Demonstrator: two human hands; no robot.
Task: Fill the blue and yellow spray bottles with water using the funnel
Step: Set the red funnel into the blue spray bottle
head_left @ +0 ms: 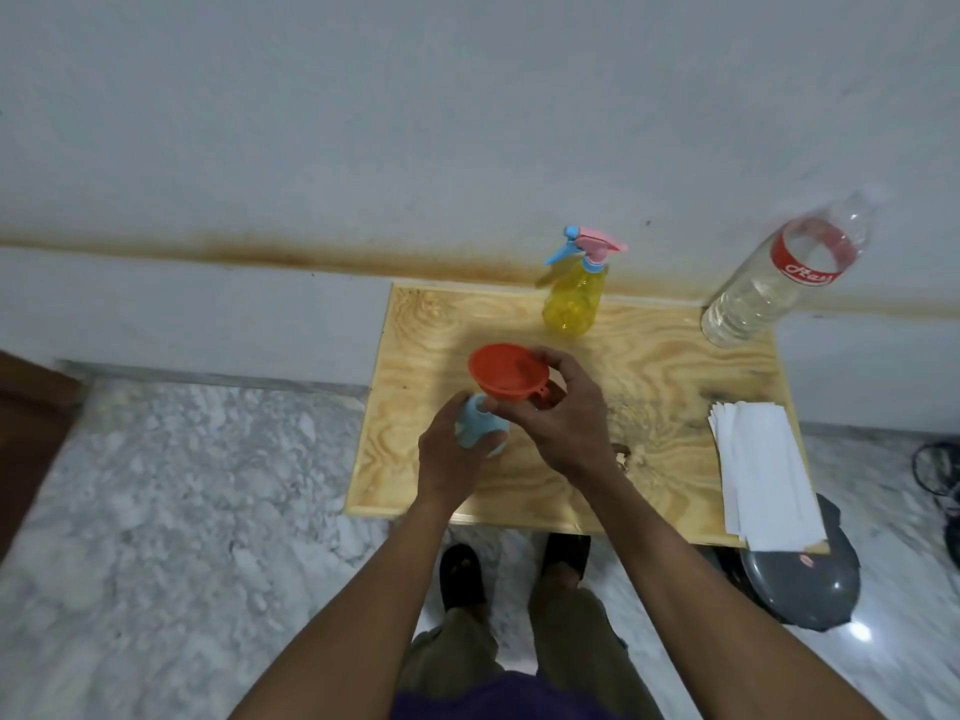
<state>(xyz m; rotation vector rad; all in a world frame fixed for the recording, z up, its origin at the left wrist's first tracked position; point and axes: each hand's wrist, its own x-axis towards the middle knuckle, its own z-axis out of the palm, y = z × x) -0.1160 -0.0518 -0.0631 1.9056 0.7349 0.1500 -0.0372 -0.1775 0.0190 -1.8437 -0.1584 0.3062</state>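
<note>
On the wooden table (649, 366) my left hand (447, 459) grips the blue spray bottle (480, 426), which has no spray head on it. My right hand (563, 413) holds the red funnel (508, 376) by its rim, its spout at the blue bottle's neck. The yellow spray bottle (571, 298) stands upright at the back of the table with its pink and blue trigger head on. A clear plastic water bottle (769, 283) with a red label stands at the back right corner, partly filled, and I see no cap on it.
A stack of white paper sheets (763, 470) lies along the table's right edge. A grey round object (800, 579) sits on the marble floor under that corner. The white wall runs just behind the table. My feet are under the front edge.
</note>
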